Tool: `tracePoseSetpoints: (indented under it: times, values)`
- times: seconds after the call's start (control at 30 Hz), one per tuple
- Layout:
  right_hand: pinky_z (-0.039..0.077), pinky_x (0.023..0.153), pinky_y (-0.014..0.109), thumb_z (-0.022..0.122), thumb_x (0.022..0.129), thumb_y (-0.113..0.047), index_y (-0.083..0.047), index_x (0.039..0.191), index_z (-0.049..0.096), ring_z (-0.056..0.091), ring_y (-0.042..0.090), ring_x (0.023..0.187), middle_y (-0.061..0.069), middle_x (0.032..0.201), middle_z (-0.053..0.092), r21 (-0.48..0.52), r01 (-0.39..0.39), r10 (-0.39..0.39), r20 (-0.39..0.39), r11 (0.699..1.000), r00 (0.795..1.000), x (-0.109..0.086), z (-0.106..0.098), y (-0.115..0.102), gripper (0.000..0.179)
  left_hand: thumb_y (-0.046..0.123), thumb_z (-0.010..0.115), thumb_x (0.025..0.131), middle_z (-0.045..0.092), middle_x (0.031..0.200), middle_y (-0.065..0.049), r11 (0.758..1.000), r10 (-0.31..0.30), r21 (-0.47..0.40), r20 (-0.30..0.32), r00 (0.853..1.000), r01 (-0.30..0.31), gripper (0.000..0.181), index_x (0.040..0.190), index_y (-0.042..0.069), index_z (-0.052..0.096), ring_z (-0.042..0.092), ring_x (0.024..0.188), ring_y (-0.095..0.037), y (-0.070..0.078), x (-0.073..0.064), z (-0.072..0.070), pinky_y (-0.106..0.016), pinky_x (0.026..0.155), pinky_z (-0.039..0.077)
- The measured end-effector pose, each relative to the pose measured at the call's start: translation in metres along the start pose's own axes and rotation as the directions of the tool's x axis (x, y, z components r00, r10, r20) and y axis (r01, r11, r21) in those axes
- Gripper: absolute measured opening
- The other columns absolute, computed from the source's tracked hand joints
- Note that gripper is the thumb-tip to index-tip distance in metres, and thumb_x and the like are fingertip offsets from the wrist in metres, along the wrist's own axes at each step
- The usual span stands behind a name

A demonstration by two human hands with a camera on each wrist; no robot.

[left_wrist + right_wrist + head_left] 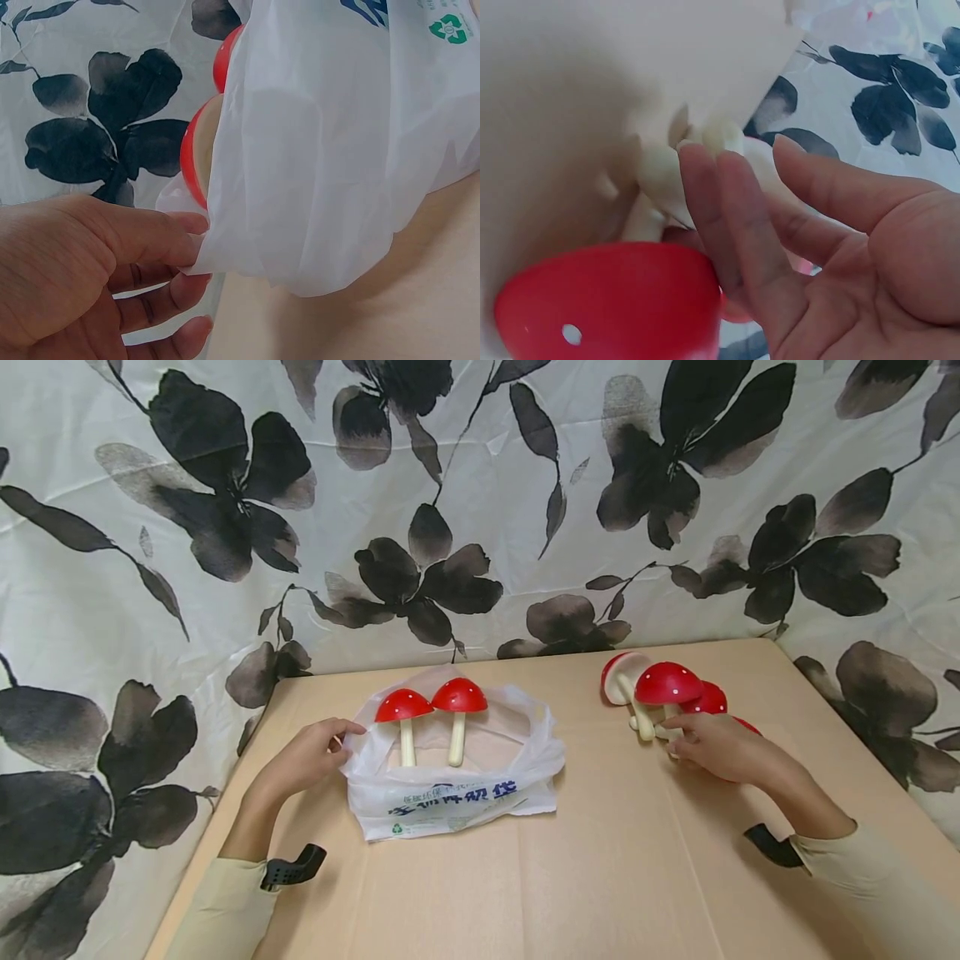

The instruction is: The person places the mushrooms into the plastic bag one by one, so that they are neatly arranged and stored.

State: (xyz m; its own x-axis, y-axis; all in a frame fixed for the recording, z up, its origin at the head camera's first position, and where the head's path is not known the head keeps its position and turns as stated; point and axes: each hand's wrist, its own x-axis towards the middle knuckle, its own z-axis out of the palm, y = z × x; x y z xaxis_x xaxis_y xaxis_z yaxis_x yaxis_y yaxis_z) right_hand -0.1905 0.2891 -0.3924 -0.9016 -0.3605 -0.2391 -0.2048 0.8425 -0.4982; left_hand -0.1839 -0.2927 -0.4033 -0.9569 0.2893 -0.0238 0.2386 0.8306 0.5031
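A white plastic bag [450,818] with blue lettering lies with its mouth spread. Two red-capped toy mushrooms [459,696] with pale stems stand in its opening. My left hand [313,754] pinches the left edge of the bag between thumb and fingers, as the left wrist view shows. At the right, several more toy mushrooms [669,683] lie in a pile. My right hand [716,746] reaches in among their stems [662,174]. In the right wrist view its fingers are fairly straight, with the thumb apart from them. Whether its fingertips touch a stem is hard to see.
Both things rest on a light wood-coloured table [517,893]. A white cloth [540,510] with dark flowers hangs behind the table and along its sides. Black bands [294,866] are worn at both wrists, by the cream sleeves.
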Motion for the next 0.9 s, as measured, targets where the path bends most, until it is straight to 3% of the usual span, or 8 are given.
tracePoseSetpoints:
  times: [0.27, 0.4, 0.63, 0.9]
  values:
    - [0.039, 0.053, 0.024, 0.065, 0.097, -0.014, 0.013, 0.134, 0.057, 0.045, 0.014, 0.055, 0.003, 0.062, 0.055, 0.046, 0.012, -0.010, -0.062, 0.999, 0.998, 0.007, 0.006, 0.000, 0.046, -0.006, 0.058, 0.091, 0.064, 0.096, -0.009, 1.000, -0.003, -0.003, 0.006, 1.000, 0.003, 0.031, 0.121, -0.004, 0.067, 0.055, 0.084, -0.023, 0.000, 0.001, 0.000, -0.024, 0.067, 0.051]
    - [0.042, 0.055, 0.025, 0.067, 0.096, -0.012, 0.008, 0.134, 0.060, 0.051, 0.018, 0.061, 0.005, 0.070, 0.062, 0.099, -0.002, 0.011, -0.093, 0.995, 0.996, 0.009, 0.003, 0.000, 0.044, -0.006, 0.059, 0.091, 0.064, 0.096, -0.009, 1.000, -0.003, -0.005, 0.009, 1.000, 0.003, 0.031, 0.122, -0.004, 0.067, 0.055, 0.084, -0.023, 0.001, 0.001, 0.000, -0.024, 0.068, 0.051]
    - [0.056, 0.065, 0.029, 0.073, 0.092, -0.014, 0.004, 0.129, 0.065, 0.065, 0.021, 0.074, 0.016, 0.103, 0.070, 0.158, -0.010, 0.041, -0.197, 0.987, 0.980, 0.013, 0.003, 0.003, 0.041, -0.006, 0.059, 0.091, 0.065, 0.097, -0.009, 1.000, 0.010, -0.007, 0.003, 1.000, -0.010, 0.031, 0.120, -0.005, 0.067, 0.056, 0.084, -0.022, 0.001, 0.001, 0.000, -0.024, 0.068, 0.051]
    - [0.057, 0.067, 0.030, 0.071, 0.092, -0.017, -0.001, 0.128, 0.067, 0.064, 0.024, 0.079, 0.018, 0.108, 0.063, 0.227, -0.042, 0.091, -0.213, 0.973, 0.973, 0.017, 0.001, 0.005, 0.039, -0.006, 0.058, 0.091, 0.065, 0.097, -0.009, 1.000, 0.013, -0.006, -0.002, 1.000, -0.013, 0.031, 0.120, -0.004, 0.068, 0.056, 0.084, -0.022, 0.000, 0.001, 0.000, -0.024, 0.068, 0.051]
